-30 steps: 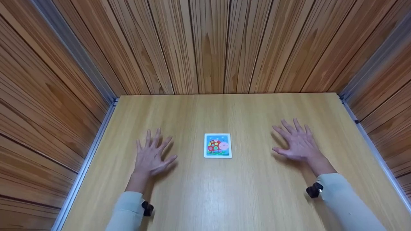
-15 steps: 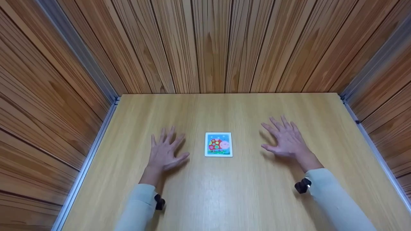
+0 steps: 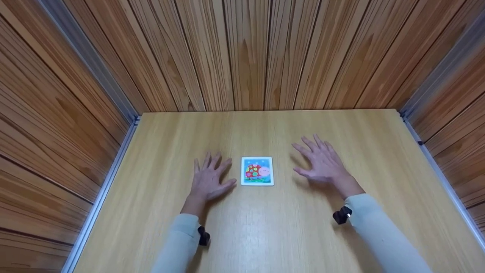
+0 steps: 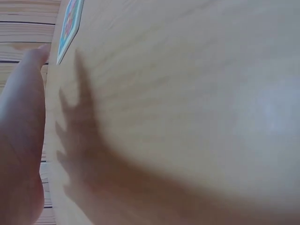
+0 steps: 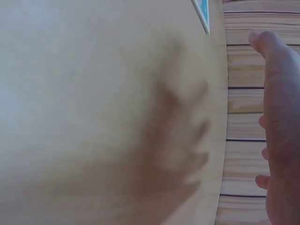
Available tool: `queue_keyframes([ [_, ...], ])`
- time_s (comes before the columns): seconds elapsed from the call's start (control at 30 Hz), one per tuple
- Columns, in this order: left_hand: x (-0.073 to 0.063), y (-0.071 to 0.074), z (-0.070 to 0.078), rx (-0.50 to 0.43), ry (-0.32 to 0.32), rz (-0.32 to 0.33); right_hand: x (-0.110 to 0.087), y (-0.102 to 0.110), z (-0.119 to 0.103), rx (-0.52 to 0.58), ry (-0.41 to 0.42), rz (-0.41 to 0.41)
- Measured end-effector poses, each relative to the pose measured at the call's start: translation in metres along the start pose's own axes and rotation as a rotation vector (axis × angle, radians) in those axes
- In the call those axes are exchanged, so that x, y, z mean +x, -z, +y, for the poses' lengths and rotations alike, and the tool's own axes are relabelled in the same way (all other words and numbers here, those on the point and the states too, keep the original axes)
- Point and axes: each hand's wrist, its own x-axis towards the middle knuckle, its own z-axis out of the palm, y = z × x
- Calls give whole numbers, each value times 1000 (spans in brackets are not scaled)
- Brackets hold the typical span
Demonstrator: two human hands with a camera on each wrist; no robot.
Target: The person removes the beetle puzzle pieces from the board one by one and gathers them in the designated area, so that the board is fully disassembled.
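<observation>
A square picture tile [image 3: 257, 171] with a white rim lies flat on the table; a red, spotted ladybird-like figure on blue is printed on it. Just to its left is my left hand [image 3: 210, 180], fingers spread, thumb tip close to the tile's edge but apart from it. On the other side my right hand [image 3: 320, 163] hovers over the wood with spread fingers, farther from the tile. Both hands hold nothing. In the left wrist view the tile [image 4: 70, 29] shows at the top edge; only a corner of the tile [image 5: 202, 11] appears in the right wrist view.
The light wooden table [image 3: 257, 227] ends at a plank wall [image 3: 250, 57] at the back. Plank side walls and metal rails [image 3: 102, 193] bound it left and right. A small black device [image 3: 204, 236] sits at the left cuff, another black device [image 3: 342, 215] at the right.
Both hands have moved inward toward the tile, the left one to the right and the right one to the left. The tile lies where it was.
</observation>
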Motion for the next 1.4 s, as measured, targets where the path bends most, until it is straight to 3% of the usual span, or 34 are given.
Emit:
queue_keyframes([
  [0.6,22,-19,22,-118,11,16,28,1,-38,79,16,-27],
  [1.0,23,-35,17,-218,-3,43,44,-4,-58,137,32,-8],
  [1.4,21,-38,18,-252,-1,58,56,-15,-76,276,47,24],
])
